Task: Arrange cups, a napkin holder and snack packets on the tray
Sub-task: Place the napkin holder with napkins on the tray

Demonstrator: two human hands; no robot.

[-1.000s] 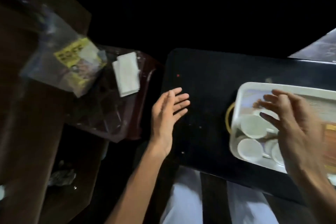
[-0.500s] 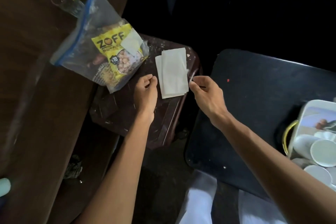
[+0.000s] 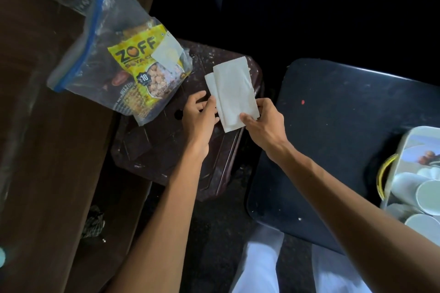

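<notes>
Dark room, maroon stool [image 3: 166, 150]. Both hands pinched napkin stack [image 3: 232, 93] at stool's right edge: left hand [image 3: 198, 119], right hand [image 3: 264, 126]. Step: napkins pickup. Next: lift, carry to tray [image 3: 404, 150] w/ cups [image 3: 426, 194].

A stack of white napkins [image 3: 232, 93] is gripped at its near corners by the left hand [image 3: 198, 118] and the right hand [image 3: 263, 121] over a dark stool [image 3: 171, 147]. A clear bag [image 3: 114, 54] of snack packets [image 3: 140, 66] is seen at ten o'clock, and a tray [image 3: 404, 150] with white cups [image 3: 426, 195] at four o'clock.

Bare forearms, no sleeves; white trousers [image 3: 259, 266].
</notes>
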